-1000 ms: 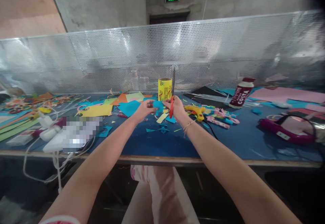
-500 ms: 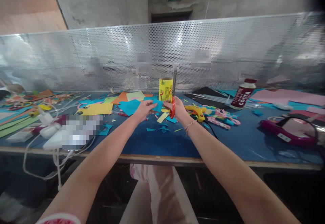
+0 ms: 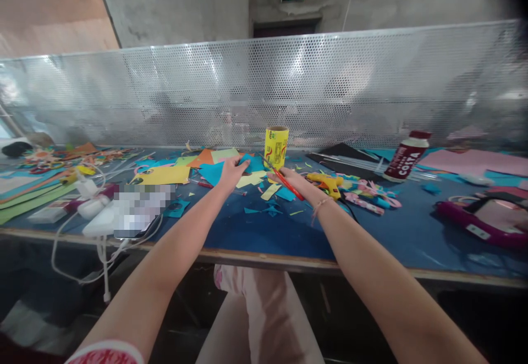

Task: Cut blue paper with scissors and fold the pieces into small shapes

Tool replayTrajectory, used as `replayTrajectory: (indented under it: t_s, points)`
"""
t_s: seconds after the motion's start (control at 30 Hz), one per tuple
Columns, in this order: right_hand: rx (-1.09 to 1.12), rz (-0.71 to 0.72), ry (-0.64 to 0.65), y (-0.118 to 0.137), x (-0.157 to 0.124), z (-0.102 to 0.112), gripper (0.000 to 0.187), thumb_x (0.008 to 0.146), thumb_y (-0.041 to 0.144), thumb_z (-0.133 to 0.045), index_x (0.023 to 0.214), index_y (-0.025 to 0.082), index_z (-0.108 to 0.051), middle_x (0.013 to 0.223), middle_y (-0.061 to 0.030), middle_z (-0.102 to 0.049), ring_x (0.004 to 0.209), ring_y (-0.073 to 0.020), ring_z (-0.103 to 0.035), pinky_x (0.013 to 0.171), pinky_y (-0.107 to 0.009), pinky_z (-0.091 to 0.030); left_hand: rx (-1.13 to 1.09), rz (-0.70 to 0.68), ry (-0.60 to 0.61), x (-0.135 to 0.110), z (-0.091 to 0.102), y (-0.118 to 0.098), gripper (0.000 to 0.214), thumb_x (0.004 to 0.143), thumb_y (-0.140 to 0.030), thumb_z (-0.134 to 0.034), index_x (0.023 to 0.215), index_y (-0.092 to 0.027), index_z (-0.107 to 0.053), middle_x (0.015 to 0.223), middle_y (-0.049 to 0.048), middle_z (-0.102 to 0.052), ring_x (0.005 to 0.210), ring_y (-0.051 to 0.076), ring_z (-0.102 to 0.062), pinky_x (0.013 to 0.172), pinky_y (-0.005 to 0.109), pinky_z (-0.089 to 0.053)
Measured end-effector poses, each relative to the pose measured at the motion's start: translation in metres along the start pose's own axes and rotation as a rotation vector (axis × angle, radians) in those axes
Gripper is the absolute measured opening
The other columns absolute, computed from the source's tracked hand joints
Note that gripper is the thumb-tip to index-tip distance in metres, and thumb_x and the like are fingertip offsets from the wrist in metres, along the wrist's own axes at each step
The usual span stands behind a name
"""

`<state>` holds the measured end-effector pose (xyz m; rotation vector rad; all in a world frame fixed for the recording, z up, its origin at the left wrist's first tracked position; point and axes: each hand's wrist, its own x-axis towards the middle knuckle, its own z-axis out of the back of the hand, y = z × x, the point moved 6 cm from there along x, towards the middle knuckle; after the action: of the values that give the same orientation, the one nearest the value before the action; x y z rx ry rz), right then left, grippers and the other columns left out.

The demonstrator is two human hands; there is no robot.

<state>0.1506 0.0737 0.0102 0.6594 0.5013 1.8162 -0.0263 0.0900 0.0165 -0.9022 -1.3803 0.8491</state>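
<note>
Pinched in my left hand (image 3: 234,170) is a piece of blue paper (image 3: 254,163), raised over the paper scraps on the table. My right hand (image 3: 291,180) grips red-handled scissors (image 3: 284,178), whose blades now slant up and left toward the blue paper. Whether the blades touch the paper I cannot tell. Just behind the scissors stands a yellow tape roll or tube (image 3: 276,145), upright. Below my hands lie small blue scraps (image 3: 270,210) and pale yellow pieces (image 3: 271,191).
A yellow glue gun (image 3: 330,183) lies right of my right hand, beside curled paper strips (image 3: 371,196). Farther right are a maroon COSTA bottle (image 3: 407,156) and a purple device (image 3: 474,224). Leftward are a phone (image 3: 142,210) with white cables and yellow paper (image 3: 165,175). A perforated metal screen (image 3: 185,94) borders the back.
The scissors have swung from upright to slanting left, toward the blue paper. My left hand has tilted the paper and moved slightly away from my right hand. The view has shifted a little.
</note>
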Motion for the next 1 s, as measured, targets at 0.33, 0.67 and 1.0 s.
replayTrajectory:
  t_s: [0.33, 0.67, 1.0]
  points:
    - [0.068, 0.025, 0.126, 0.0047, -0.0047, -0.0072, 0.046, 0.071, 0.064, -0.044, 0.071, 0.019, -0.055, 0.06, -0.0004, -0.053, 0.062, -0.0151, -0.051, 0.058, -0.025, -0.04, -0.007, -0.015, 0.018, -0.0014, -0.0013, -0.0013, 0.025, 0.067, -0.038, -0.062, 0.073, -0.014, -0.061, 0.066, 0.0015, -0.056, 0.06, 0.01, -0.052, 0.06, 0.025, -0.051]
    - [0.056, 0.051, 0.126, 0.0027, -0.0035, -0.0079, 0.048, 0.07, 0.065, -0.044, 0.072, 0.019, -0.056, 0.067, -0.0017, -0.055, 0.065, -0.0156, -0.051, 0.059, -0.026, -0.039, -0.002, -0.024, 0.017, -0.0012, -0.0007, -0.0029, 0.025, 0.068, -0.038, -0.061, 0.073, -0.014, -0.061, 0.065, 0.0015, -0.056, 0.06, 0.01, -0.052, 0.06, 0.027, -0.051]
    - [-0.03, 0.027, 0.131, 0.0065, -0.0046, -0.0053, 0.048, 0.07, 0.065, -0.044, 0.069, 0.019, -0.054, 0.069, -0.0016, -0.056, 0.064, -0.015, -0.051, 0.059, -0.025, -0.038, 0.047, -0.014, 0.038, -0.0029, -0.0035, -0.0068, 0.026, 0.067, -0.039, -0.062, 0.068, -0.013, -0.057, 0.059, -0.0009, -0.05, 0.056, 0.009, -0.05, 0.057, 0.024, -0.05]
